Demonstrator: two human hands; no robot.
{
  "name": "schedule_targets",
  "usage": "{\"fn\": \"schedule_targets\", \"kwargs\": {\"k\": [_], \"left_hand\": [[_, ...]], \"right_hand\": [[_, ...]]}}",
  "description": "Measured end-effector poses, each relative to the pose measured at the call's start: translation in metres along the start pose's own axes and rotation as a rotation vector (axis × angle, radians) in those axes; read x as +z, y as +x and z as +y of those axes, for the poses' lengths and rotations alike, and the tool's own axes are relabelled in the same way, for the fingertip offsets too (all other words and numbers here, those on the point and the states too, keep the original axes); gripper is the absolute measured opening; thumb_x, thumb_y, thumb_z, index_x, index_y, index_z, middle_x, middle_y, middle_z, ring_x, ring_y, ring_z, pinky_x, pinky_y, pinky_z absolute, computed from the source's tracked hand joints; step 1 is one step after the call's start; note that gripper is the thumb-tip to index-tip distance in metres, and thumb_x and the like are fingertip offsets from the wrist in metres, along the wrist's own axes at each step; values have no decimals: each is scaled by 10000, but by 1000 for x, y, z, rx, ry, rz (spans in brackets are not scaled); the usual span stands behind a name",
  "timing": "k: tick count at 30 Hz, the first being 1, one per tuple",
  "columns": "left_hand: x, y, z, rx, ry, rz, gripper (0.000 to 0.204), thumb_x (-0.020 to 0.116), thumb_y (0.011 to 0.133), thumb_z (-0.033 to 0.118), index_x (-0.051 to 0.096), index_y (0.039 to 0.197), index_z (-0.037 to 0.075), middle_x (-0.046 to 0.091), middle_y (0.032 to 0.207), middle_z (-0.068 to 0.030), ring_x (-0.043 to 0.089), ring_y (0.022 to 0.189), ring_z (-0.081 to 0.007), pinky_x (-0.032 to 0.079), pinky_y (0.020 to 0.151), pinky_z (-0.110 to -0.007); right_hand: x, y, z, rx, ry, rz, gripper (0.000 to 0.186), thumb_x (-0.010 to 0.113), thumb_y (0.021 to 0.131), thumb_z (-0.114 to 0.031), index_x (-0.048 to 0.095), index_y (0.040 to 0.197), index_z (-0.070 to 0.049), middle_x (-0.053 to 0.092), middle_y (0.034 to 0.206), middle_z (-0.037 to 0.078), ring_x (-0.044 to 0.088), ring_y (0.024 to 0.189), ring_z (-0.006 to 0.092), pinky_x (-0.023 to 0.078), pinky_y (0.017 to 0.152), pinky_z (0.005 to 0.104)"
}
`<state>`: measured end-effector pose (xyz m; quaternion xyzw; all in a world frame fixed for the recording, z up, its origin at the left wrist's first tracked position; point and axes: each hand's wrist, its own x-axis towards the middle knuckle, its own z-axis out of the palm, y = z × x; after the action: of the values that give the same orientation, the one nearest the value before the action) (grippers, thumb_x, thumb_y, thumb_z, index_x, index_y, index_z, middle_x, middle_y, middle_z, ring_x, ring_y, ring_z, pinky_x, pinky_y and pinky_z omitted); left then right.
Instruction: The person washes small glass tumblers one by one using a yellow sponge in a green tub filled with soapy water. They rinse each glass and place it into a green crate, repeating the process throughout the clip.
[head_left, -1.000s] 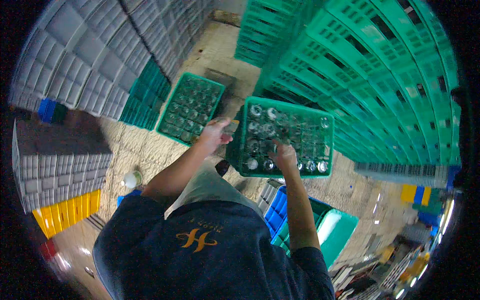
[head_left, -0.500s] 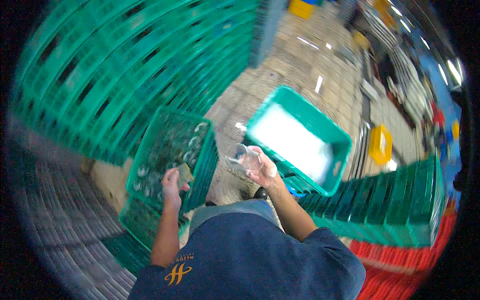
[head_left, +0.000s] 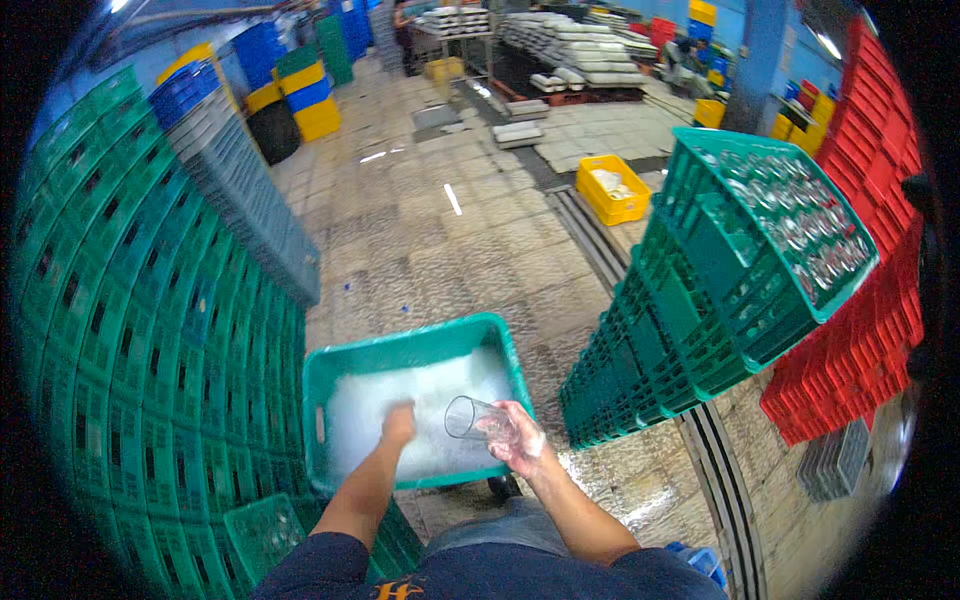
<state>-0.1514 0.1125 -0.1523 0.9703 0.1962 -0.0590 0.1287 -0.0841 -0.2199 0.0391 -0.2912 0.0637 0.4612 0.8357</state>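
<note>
In front of me stands a green tub (head_left: 322, 365) with white suds (head_left: 362, 402) in it. My left hand (head_left: 399, 425) dips into the suds near the middle; its fingers are hidden by the foam, so what it holds, if anything, does not show. A clear drinking glass (head_left: 474, 418) lies tilted in my right hand (head_left: 520, 442), its mouth pointing left. The right fingers wrap round the glass over the tub's right part, and some foam clings to that hand.
Tall stacked green crates (head_left: 190, 400) wall off the left. Another green crate stack (head_left: 690, 290) leans in at the right, its top crate filled with glasses (head_left: 790, 215). Red crates (head_left: 850, 320) stand beyond it. Ahead, a yellow crate (head_left: 613, 190) sits on the wet tiled floor (head_left: 400, 230).
My view has swung right and up. The left hand, with a small yellowish sponge before, has moved from beside the crate of glasses into the suds. The right hand keeps hold of the glass.
</note>
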Motion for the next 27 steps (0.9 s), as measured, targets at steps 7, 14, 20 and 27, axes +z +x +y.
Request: {"fn": "schedule_targets", "kwargs": {"k": [7, 14, 20, 27], "left_hand": [[28, -10, 96, 27, -609, -898, 204, 622, 949, 153, 750, 1089, 79, 761, 978, -122, 716, 725, -254, 586, 634, -415], [-201, -67, 134, -62, -1396, 433, 288, 597, 1034, 94, 652, 1304, 10, 723, 1105, -63, 677, 858, -123, 546, 744, -267], [-261, -82, 147, 259, -374, 804, 256, 676, 935, 96, 697, 1188, 64, 690, 993, -136, 614, 879, -330, 493, 806, -456], [-256, -99, 145, 354, -126, 538, 387, 642, 959, 191, 629, 1330, 81, 649, 1331, -157, 579, 1267, -338, 397, 1093, -494]], "right_hand": [[-29, 22, -49, -263, -68, 126, 402, 657, 984, -467, 573, 1238, -166, 675, 1036, 162, 518, 549, 151, 399, 440, 244], [-8, 71, -40, -237, -81, 73, 357, 616, 1028, -410, 575, 1222, -113, 683, 1007, 183, 494, 504, 151, 390, 421, 256], [43, 114, -3, -100, -27, -205, 294, 579, 1050, -342, 580, 1219, -102, 689, 1014, 158, 707, 734, 291, 602, 542, 375], [80, 163, 17, -40, 324, 58, 175, 690, 979, -280, 678, 1051, -122, 695, 1016, 92, 680, 959, 276, 586, 844, 500]]}}
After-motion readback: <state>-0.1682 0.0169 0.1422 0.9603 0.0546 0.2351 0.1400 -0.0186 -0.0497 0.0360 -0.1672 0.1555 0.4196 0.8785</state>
